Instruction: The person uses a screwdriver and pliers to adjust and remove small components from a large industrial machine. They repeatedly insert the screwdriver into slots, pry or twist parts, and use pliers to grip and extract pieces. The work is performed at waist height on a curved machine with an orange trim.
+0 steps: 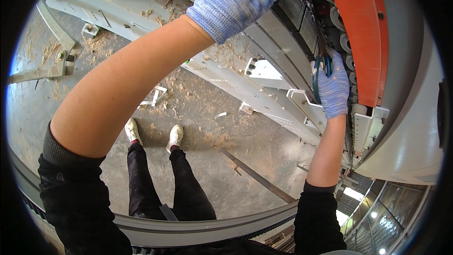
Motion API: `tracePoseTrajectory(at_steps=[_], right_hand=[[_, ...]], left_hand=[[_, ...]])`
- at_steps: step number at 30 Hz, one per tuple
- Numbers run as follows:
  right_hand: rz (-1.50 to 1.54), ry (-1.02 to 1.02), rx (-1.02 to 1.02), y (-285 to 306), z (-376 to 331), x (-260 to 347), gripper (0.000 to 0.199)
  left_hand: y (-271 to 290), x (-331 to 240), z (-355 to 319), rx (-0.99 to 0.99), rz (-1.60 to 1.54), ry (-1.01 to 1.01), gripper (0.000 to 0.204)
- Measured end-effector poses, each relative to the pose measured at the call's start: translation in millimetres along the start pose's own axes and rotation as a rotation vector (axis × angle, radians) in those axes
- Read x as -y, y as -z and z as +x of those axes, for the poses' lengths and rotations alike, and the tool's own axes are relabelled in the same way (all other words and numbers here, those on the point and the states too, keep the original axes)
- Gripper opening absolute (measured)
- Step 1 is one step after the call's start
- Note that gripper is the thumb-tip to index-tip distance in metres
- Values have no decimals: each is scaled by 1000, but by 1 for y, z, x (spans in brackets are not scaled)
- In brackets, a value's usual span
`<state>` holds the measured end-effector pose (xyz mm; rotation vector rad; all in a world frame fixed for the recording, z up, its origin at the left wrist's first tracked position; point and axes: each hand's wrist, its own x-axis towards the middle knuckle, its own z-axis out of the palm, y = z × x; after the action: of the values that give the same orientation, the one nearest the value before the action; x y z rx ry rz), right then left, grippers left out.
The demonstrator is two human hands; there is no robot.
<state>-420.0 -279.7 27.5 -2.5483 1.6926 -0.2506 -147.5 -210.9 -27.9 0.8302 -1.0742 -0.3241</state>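
My right hand (334,85), in a blue-and-white knit glove, is closed around the dark teal handles of a pair of scissors (316,82). The scissors' narrow blades point away from me into the gap between the grey rails and a row of grey rollers (346,43). My left hand (231,2), gloved alike, reaches over the machine at the top edge of the picture. Its thumb is stretched out to the right, above the dark rail pieces (292,12). The other fingers of that hand are mostly cut off by the picture's edge.
A curved orange guard (361,33) runs along the rollers on the right. Wood shavings lie on the machine's pale frame (207,63) and the concrete floor (203,108). A long bar (257,174) lies on the floor near my feet. A grey rail (188,231) crosses in front of me.
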Motion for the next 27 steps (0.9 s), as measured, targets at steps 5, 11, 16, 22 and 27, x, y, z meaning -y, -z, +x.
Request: tracePoseTrajectory(at_steps=[5,11,16,22,27], right_hand=[[-12,-9,-3,-1,1,2,42],[15,-9,19,2,-1,6,42],[-15,12,-9,2,-1,10,43],[9,-7,1,2,-2,9,42],[90,-12,6,0,-1,4,41]], left_hand=[[-2,-2,-1,16,47,1,22],[-5,2,-6,89,-106,-94,22],[2,-2,-10,52,125,-126,22],[-3,2,-7,205,200,-308,23],[-4,13,-22,284,394,-451,40]])
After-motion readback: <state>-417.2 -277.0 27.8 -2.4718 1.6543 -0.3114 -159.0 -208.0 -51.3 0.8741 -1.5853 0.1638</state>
